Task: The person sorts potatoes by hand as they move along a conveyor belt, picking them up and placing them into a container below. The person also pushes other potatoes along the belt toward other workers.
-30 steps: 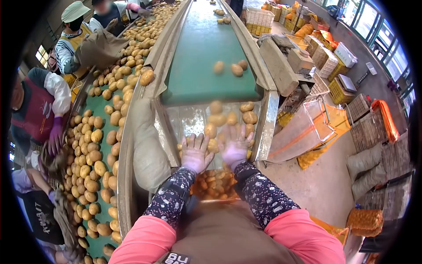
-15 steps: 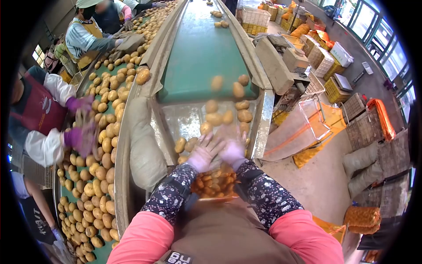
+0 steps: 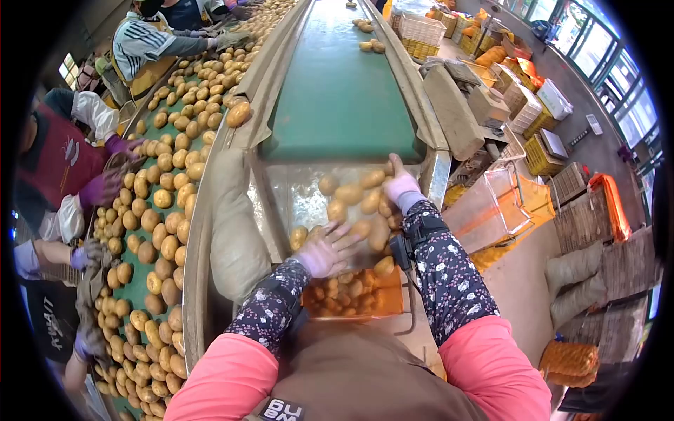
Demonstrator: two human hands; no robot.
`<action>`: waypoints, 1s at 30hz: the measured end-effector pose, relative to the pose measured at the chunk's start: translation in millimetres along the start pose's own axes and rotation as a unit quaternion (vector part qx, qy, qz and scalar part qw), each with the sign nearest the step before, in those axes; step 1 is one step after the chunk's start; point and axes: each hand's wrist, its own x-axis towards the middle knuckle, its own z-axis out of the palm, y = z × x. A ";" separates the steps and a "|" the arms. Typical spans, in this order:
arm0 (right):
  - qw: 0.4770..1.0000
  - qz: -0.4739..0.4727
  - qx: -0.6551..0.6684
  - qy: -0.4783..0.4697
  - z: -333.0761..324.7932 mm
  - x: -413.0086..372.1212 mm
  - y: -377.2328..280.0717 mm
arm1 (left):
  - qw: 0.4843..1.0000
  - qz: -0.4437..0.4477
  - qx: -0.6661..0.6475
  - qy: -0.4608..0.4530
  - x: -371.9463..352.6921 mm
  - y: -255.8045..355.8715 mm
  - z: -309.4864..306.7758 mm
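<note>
My left hand (image 3: 326, 251), in a pale glove, lies with its fingers spread over the near left of the metal chute (image 3: 284, 189), beside several potatoes (image 3: 349, 194). My right hand (image 3: 401, 186), gloved too, stands on edge at the chute's right side. One digit stretches up, and its palm side faces the potatoes; part of its fingers is hidden. Some potatoes are blurred by motion. Below the chute's lip, an orange mesh bag (image 3: 393, 298) holds more potatoes. Behind the chute is the end of the green belt (image 3: 344, 112).
On the left, a second belt carries many potatoes (image 3: 151, 221), with gloved co-workers' hands (image 3: 102, 186) over them. A stuffed cloth pad (image 3: 235, 224) lies along the chute's left wall. A bag frame (image 3: 502, 203), crates (image 3: 421, 28) and a scale (image 3: 551, 137) stand on the right.
My hands have moved apart: the right went up and to the right, the left slightly down. Potatoes on the chute have shifted nearer the lip. The mesh bag shows more.
</note>
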 end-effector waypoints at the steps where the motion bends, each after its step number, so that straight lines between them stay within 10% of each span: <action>1: 0.999 0.001 -0.044 -0.014 -4.0 -5.2 -10.4 | 1.000 -0.005 -0.001 -0.009 1.8 0.0 -2.3; 6: 0.970 -0.042 -0.240 -0.001 2.2 -10.2 -15.2 | 1.000 0.000 0.015 -0.015 4.8 0.0 -6.9; 11: 0.993 -0.043 0.029 -0.107 -1.9 -15.2 -21.0 | 0.999 -0.015 -0.028 -0.026 5.8 1.4 -10.8; 18: 0.900 -0.193 0.377 -0.105 15.2 -56.1 -31.0 | 0.998 -0.016 -0.012 -0.052 8.9 2.4 -17.3; 30: 0.690 0.029 0.681 -0.245 25.2 -97.9 -24.4 | 0.999 0.003 0.025 -0.023 7.3 1.3 -11.3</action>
